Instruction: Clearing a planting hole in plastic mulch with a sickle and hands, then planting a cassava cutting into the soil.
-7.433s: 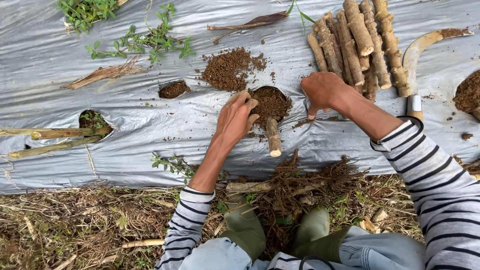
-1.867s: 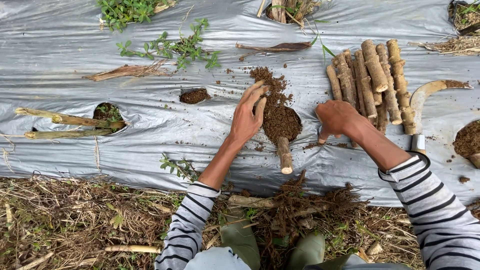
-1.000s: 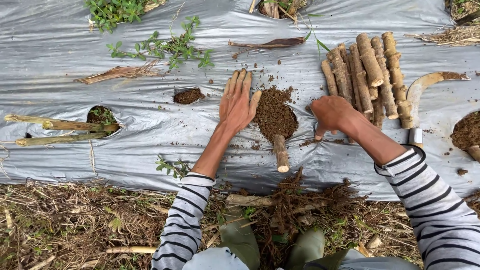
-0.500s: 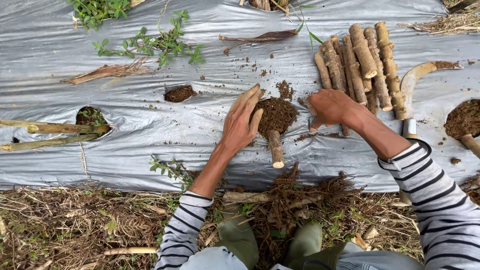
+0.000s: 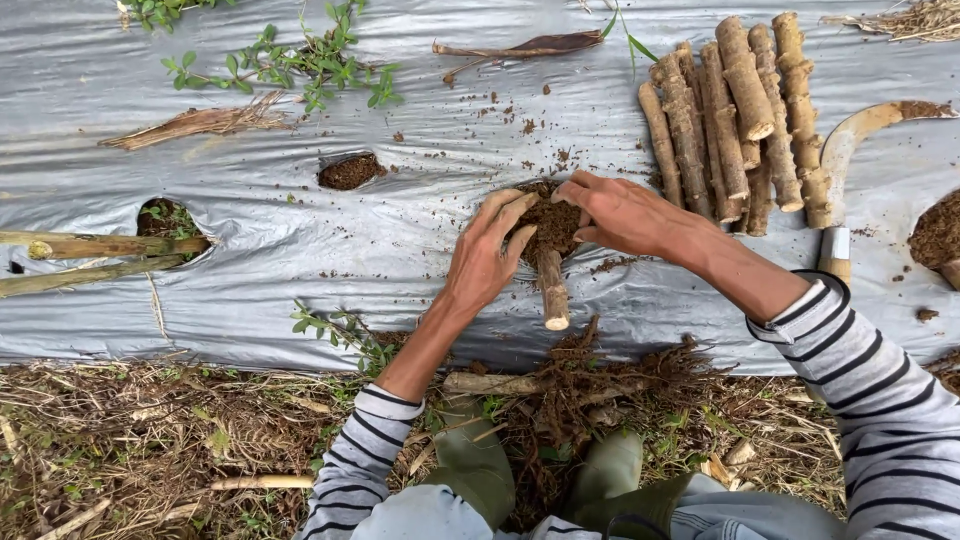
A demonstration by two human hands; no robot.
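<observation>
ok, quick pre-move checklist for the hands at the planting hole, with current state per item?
1. Stem cutting seated in the hole: ok, it leans out of the soil toward the person.
2. Soil mounded around the cutting's base: ok, the hole looks filled.
3. Left hand on the left of the mound: ok, fingers flat against the soil.
4. Right hand on the mound: ok, fingers curled over its top.
5. Spare cuttings near the right hand: ok, bundled on the plastic sheet.
6. Depth of the cutting in the ground: cannot tell, soil hides it.
</observation>
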